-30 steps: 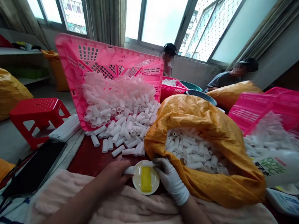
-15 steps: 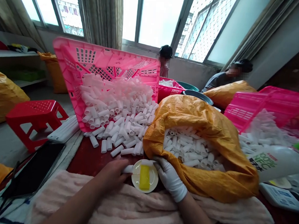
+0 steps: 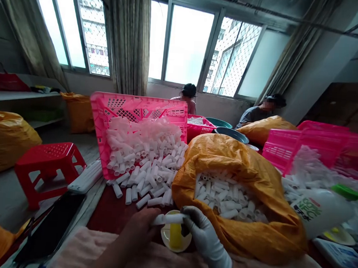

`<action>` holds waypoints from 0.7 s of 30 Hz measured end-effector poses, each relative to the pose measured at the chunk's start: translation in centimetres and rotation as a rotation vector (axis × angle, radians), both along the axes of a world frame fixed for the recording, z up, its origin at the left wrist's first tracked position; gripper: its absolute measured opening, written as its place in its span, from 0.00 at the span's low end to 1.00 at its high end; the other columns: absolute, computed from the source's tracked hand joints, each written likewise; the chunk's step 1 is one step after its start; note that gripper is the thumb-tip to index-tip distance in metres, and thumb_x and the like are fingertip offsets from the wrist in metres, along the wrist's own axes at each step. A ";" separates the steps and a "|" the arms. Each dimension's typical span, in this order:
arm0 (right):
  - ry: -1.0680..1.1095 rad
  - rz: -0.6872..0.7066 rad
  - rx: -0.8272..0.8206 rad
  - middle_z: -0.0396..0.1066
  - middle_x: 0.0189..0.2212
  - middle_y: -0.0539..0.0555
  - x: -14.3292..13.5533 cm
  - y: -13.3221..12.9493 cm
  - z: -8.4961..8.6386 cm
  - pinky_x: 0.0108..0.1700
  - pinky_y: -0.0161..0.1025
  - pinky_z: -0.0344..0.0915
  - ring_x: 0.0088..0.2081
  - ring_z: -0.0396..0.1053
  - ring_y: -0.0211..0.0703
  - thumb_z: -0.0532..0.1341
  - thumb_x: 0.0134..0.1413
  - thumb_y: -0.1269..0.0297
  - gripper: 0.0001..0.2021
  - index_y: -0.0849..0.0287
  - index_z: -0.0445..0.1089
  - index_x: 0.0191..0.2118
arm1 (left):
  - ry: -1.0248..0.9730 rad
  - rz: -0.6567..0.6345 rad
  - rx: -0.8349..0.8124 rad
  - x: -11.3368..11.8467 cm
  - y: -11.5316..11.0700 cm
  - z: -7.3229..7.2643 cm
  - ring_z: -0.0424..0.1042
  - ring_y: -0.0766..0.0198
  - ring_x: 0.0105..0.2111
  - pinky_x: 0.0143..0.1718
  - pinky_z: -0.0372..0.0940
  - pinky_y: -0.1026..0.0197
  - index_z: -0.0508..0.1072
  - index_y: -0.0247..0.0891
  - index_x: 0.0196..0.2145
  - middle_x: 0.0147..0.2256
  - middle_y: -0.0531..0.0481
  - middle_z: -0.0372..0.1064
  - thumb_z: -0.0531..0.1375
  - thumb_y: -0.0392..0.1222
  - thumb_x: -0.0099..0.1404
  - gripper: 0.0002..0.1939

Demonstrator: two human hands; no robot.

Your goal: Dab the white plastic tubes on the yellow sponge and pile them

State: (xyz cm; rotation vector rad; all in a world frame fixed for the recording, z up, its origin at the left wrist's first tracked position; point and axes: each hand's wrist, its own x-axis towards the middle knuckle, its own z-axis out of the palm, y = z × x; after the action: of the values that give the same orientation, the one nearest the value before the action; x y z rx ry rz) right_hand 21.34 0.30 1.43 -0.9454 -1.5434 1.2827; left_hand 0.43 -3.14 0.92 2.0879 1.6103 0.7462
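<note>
My bare left hand (image 3: 141,226) is closed on a short white plastic tube (image 3: 158,219). A second white tube (image 3: 174,218) is pinched in the fingertips of my right hand (image 3: 204,236), which wears a white glove with greyed fingertips. The two tubes meet end to end or overlap; the exact joint is too small to make out. Below them lies a small cream dish (image 3: 166,245) with a yellow block (image 3: 175,235) in it, partly covered by the tubes. Ahead, a heap of white tubes (image 3: 147,186) spills from a tipped pink crate (image 3: 99,125).
An orange woven sack (image 3: 238,154) full of white tubes stands open at the right. Beyond it are a green-capped bottle (image 3: 322,211) and pink crates (image 3: 283,148). A black tablet (image 3: 52,227) and red stool (image 3: 48,158) are left. Two people (image 3: 254,114) sit near the windows.
Both hands have lifted off the dish, bringing the tubes together above it. The right tube now spans toward the left one. The camera view has tilted upward.
</note>
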 end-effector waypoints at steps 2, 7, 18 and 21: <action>-0.023 0.007 0.115 0.68 0.31 0.51 -0.3 -0.9 1.1 0.32 0.36 0.68 0.30 0.68 0.39 0.59 0.52 0.62 0.07 0.57 0.66 0.37 | -0.005 -0.053 -0.007 0.3 -0.2 0.3 0.69 0.62 0.36 0.38 0.61 0.64 0.68 0.42 0.38 0.35 0.51 0.71 0.54 0.40 0.58 0.09; -0.175 0.138 0.364 0.68 0.38 0.54 -0.8 -1.6 3.5 0.44 0.38 0.66 0.40 0.67 0.42 0.58 0.53 0.63 0.07 0.55 0.68 0.39 | 0.127 -0.116 -0.031 1.5 -1.0 1.0 0.69 0.61 0.32 0.33 0.61 0.63 0.68 0.39 0.34 0.31 0.49 0.71 0.53 0.43 0.60 0.08; -0.388 -0.050 0.262 0.60 0.18 0.49 -2.7 -3.5 1.6 0.23 0.32 0.57 0.21 0.59 0.35 0.46 0.59 0.52 0.21 0.58 0.61 0.22 | 0.012 -0.166 -0.294 3.2 -3.2 2.8 0.69 0.61 0.31 0.30 0.59 0.64 0.69 0.38 0.31 0.31 0.50 0.71 0.56 0.48 0.58 0.10; -0.457 0.002 0.386 0.58 0.15 0.48 -2.1 -4.7 2.2 0.22 0.32 0.56 0.19 0.57 0.34 0.45 0.61 0.55 0.22 0.58 0.60 0.19 | -0.259 -0.305 -0.566 3.9 -3.9 3.1 0.67 0.65 0.29 0.28 0.59 0.67 0.69 0.38 0.31 0.29 0.54 0.69 0.56 0.48 0.58 0.10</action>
State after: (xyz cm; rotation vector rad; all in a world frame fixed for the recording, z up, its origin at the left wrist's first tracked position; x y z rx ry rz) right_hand 19.26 -4.41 3.61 -1.0218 -2.0504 0.7514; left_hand 4.31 -7.08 4.00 1.6855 1.1533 0.3771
